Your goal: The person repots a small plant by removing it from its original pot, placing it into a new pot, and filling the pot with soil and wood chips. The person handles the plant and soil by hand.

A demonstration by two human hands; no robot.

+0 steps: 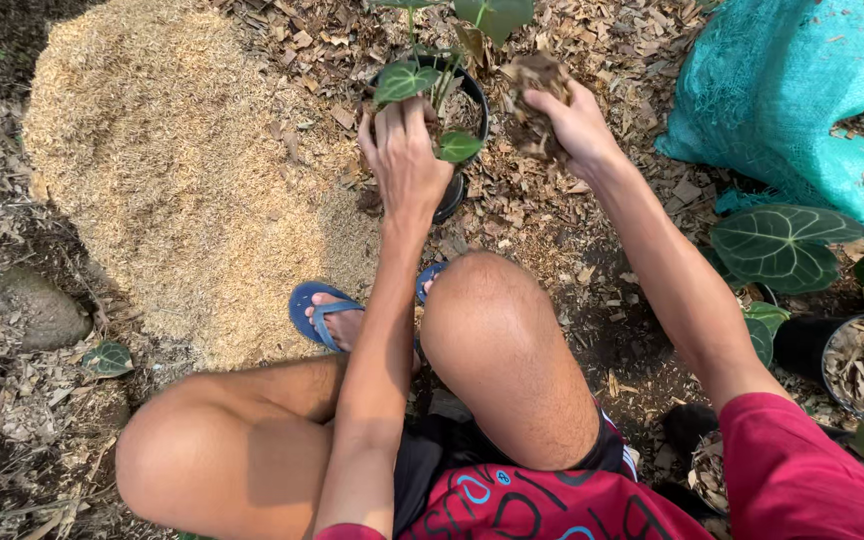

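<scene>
My left hand [404, 158] grips the near rim of a black plastic pot [474, 95] that stands on the ground ahead of my knees. In the pot grows a small plant [407, 78] with dark green heart-shaped leaves and pale veins. Just right of the pot, my right hand [574, 122] is closed around a clump of dry brown wood chips [538, 78], held at rim height.
A large heap of tan rice husks [162, 160] lies to the left. A teal mesh sack [792, 90] sits at the upper right. More potted plants with big veined leaves [782, 245] stand at the right. Wood chips cover the ground; my knees and blue sandals [317, 310] are below.
</scene>
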